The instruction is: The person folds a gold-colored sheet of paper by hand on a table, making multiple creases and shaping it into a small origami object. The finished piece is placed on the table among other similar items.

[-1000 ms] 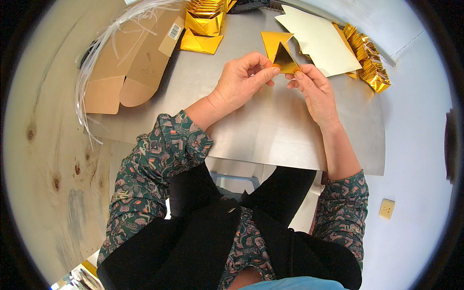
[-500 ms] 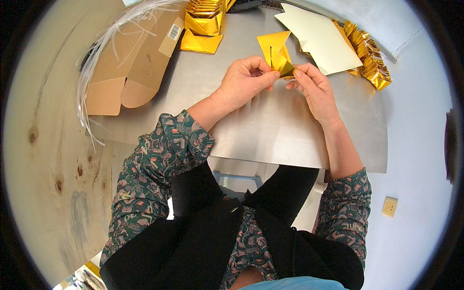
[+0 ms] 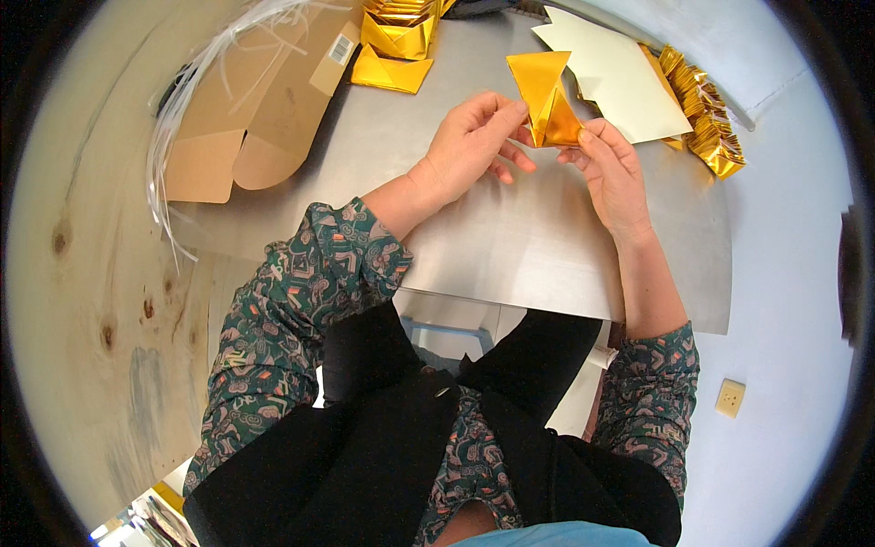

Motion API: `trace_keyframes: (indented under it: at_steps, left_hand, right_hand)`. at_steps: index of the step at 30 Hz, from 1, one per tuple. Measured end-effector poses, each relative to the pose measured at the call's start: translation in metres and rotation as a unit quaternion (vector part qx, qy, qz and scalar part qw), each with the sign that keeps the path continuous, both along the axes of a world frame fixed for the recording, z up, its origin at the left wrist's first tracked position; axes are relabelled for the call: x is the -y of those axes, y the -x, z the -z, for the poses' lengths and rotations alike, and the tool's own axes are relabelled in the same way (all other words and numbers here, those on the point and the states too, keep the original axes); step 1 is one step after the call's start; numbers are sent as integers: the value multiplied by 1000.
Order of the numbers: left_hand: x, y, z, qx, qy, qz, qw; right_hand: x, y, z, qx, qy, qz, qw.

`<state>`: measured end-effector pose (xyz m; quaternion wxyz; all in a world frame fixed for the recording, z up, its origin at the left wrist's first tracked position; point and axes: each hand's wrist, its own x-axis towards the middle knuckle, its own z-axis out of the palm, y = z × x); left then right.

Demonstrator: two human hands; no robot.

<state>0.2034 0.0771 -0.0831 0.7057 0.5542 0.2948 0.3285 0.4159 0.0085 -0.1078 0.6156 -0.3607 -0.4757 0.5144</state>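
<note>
A folded piece of shiny gold paper (image 3: 558, 117) is held up over the metal table, its pointed flap standing away from me. My right hand (image 3: 609, 164) pinches its lower right corner between thumb and fingers. At its left edge is my left hand (image 3: 474, 137), with the thumb tip against the paper and a finger partly hidden near the edge. The lower fingers of that hand are spread below the paper. A row of similar folded gold pieces (image 3: 394, 73) lies beyond my left hand.
A cardboard box (image 3: 264, 100) with white plastic strips (image 3: 162, 137) over it takes up the table's left side. Pale cream sheets (image 3: 629, 87) lie at the far right, beside another row of gold folded pieces (image 3: 706, 118). The metal table (image 3: 510, 246) ends before my lap.
The gold paper has turned and unfolded somewhat, showing a wider face. My left hand has loosened its pinch and spread its lower fingers; my right hand keeps hold of the corner.
</note>
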Motion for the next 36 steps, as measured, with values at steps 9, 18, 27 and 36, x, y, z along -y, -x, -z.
trace_keyframes:
  at_steps: [9,18,27,36]
  left_hand:
    - [-6,0,8,-52,-55,25,997]
    - [0,4,-6,-8,16,54,998]
    - [-5,1,0,-67,-48,13,996]
    - [-8,-1,4,-21,43,13,999]
  right_hand:
    - [3,3,0,50,20,20,998]
    - [2,1,4,78,22,37,996]
    - [3,1,5,143,26,36,989]
    - [7,8,-3,114,62,88,988]
